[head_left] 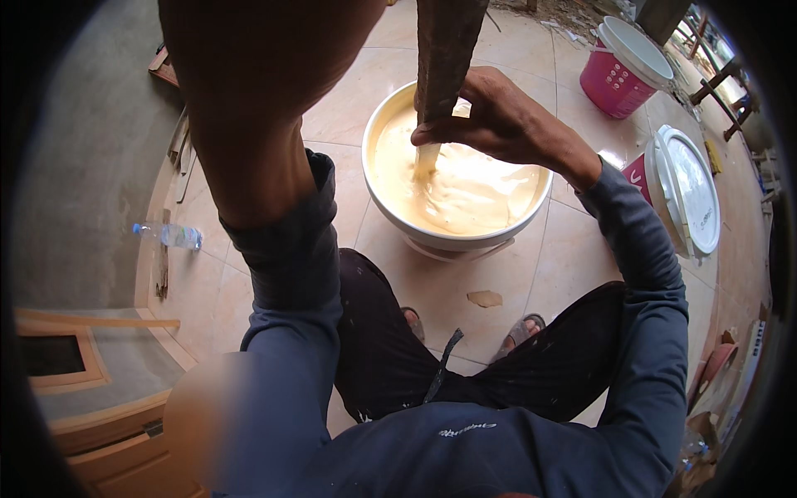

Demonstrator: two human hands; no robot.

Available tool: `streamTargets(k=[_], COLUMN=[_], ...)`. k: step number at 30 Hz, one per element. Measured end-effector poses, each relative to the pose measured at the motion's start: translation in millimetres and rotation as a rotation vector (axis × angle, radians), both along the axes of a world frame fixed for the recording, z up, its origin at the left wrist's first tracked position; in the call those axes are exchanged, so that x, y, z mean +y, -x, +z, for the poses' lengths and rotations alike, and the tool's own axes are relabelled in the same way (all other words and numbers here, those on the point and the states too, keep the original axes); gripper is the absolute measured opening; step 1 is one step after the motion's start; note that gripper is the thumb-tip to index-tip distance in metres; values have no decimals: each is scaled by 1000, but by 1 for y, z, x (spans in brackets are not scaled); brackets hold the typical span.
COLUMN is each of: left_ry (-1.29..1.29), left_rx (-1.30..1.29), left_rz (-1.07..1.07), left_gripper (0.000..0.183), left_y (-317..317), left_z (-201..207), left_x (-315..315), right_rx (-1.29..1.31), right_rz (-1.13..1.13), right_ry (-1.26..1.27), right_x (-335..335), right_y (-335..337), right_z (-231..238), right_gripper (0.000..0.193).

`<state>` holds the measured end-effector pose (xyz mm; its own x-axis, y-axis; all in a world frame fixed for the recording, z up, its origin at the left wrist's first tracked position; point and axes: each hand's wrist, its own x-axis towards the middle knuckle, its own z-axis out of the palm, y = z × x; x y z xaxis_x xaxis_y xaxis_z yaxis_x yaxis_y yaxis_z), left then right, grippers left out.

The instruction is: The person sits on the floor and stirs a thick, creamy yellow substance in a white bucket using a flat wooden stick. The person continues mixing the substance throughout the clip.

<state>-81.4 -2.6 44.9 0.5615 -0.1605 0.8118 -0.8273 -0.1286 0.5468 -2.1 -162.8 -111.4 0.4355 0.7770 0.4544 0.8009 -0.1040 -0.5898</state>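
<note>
A white bucket (465, 242) of creamy yellowish, paint-like liquid (490, 195) stands on the floor in front of my knees. Leaning down into it is a dark, rough wooden stick (448, 58), whose lower end is coated in the liquid. My right hand (510, 120) grips this stick just above the bucket, thumb across the near side and fingers around the far side. My left hand (270, 58) is raised close at the upper left. Its fingers lie beyond the top edge, so what they hold is hidden.
Two pink-and-white buckets, one upright (618, 79) and one with a white lid (689, 191), are at the right. A plastic bottle (170, 236) lies by the left wall. A tan scrap (485, 298) is on the tiles near my feet. Wooden furniture (124, 432) stands lower left.
</note>
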Motion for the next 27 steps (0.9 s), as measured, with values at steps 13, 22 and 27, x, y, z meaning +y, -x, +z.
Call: streamTargets(k=[13, 22, 27], left_ry=[209, 111, -39], left_rx=[309, 478, 187], left_rz=[-224, -82, 12], left_gripper=[36, 35, 33], left_y=[-134, -124, -67], left_z=[-90, -79, -25], left_x=[5, 22, 21], right_rx=[20, 406, 287], right_rz=[-457, -231, -86], right_ry=[247, 188, 33], right_x=[-27, -9, 5], right_y=[-65, -25, -2], right_z=[-57, -59, -26], right_gripper=[38, 40, 45])
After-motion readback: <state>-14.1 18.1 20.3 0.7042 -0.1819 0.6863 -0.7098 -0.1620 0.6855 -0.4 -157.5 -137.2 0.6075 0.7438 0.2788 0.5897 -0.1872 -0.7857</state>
